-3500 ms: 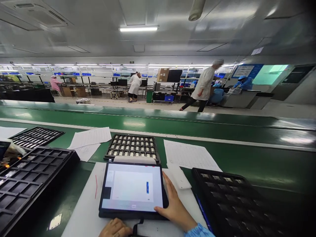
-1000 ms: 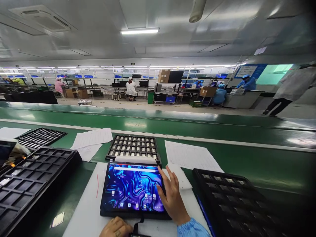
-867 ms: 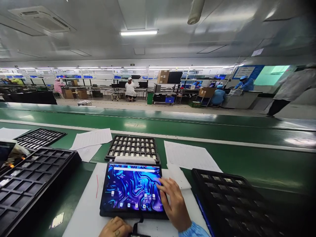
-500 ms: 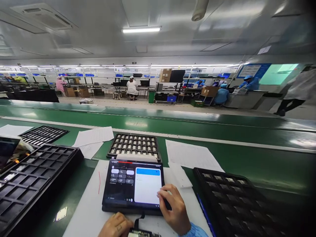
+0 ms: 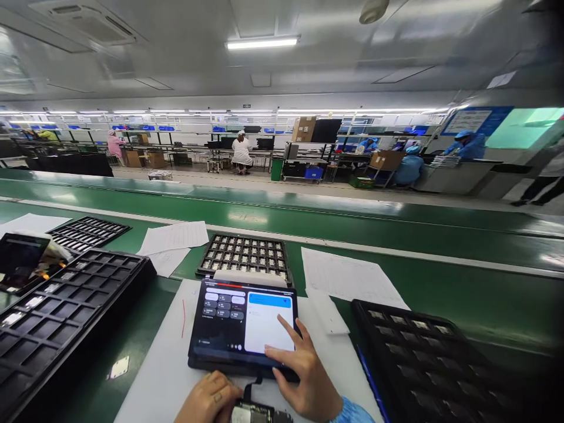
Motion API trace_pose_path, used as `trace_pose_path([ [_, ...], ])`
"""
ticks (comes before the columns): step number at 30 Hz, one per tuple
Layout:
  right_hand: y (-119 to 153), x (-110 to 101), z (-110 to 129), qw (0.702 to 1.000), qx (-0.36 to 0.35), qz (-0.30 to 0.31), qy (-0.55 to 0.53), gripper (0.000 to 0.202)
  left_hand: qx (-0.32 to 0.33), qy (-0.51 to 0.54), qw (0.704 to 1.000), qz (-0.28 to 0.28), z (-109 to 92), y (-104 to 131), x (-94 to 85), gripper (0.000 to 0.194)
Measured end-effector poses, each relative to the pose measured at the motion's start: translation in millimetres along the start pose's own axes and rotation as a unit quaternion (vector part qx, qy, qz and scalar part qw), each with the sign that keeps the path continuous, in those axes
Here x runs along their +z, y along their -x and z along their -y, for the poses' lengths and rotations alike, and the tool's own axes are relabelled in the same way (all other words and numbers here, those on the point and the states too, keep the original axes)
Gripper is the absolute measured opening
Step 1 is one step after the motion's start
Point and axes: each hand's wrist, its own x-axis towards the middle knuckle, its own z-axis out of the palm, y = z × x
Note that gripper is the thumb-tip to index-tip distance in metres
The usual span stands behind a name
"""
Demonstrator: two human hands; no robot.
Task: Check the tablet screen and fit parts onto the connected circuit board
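Tablet [image 5: 240, 346], lower middle of frame, screen lit, lying on white sheet [image 5: 154, 364] on green table [image 5: 154, 299]. Right hand [image 5: 306, 373]: fingers spread apart, fingertips at the screen's lower right, not gripping. Left hand [image 5: 209, 396]: fingers bent together beside circuit board [image 5: 258, 415], bottom edge; can't tell if it pinches it. Dark ribbon cable [image 5: 248, 390] runs between tablet and board.

Handling (judgement): tablet flat, stiff, fairly light; glass smooth, maybe slippery, could crack. Best held by both side edges, off the screen. Board light, rigid, delicate; take by edges. Cable soft, thin, likely the weak point, don't tug.

Containers: black tray [image 5: 288, 261] behind tablet, rows of pockets, small silvery parts [image 5: 245, 258] in most. Deeper tray stack [image 5: 88, 314], left of frame, silvery pieces [image 5: 34, 301] in a few pockets along its left side. Dark tray [image 5: 359, 308], lower right, pale pieces [image 5: 398, 319] in the far row; nearer pockets too dim. Slotted tray [image 5: 118, 227], left middle, pale strips showing in slots, contents unclear.
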Motion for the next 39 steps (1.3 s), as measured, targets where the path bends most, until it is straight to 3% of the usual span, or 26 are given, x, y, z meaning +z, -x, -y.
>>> trace_pose_path([
  [4,1,2,1,0.998,0.002,0.063,-0.008,0.035,0.000,-0.005,1.000,-0.019,-4,-4,-3.6,0.021],
  [7,6,10,-10,0.994,0.066,-0.019,0.089,0.049,-0.005,0.008,1.000,-0.027,-7,-8,-7.8,0.024],
  [10,13,13,-15,0.967,0.152,-0.120,0.166,0.062,-0.005,0.036,0.999,-0.028,-12,-10,-15.7,0.026],
  [14,26,8,6,0.957,0.180,-0.147,0.171,0.056,-0.004,0.034,0.998,-0.046,-29,-11,-21.7,0.025],
  [16,38,10,20,0.970,0.135,-0.132,0.154,0.049,-0.048,0.034,0.998,-0.002,-42,-11,-17.3,0.022],
  [19,61,22,32,0.989,0.052,-0.112,0.086,0.036,-0.132,0.008,0.984,0.116,-60,-15,-3.9,0.017],
  [25,93,49,30,0.995,0.041,-0.087,0.031,0.039,-0.270,-0.075,0.926,0.253,-83,-42,10.3,0.020],
  [33,92,47,37,0.992,0.066,-0.105,-0.002,0.035,-0.272,-0.098,0.910,0.298,-91,-60,10.9,0.025],
  [39,93,44,41,0.991,0.095,-0.088,-0.034,0.043,-0.256,-0.125,0.923,0.260,-89,-45,22.0,0.028],
])
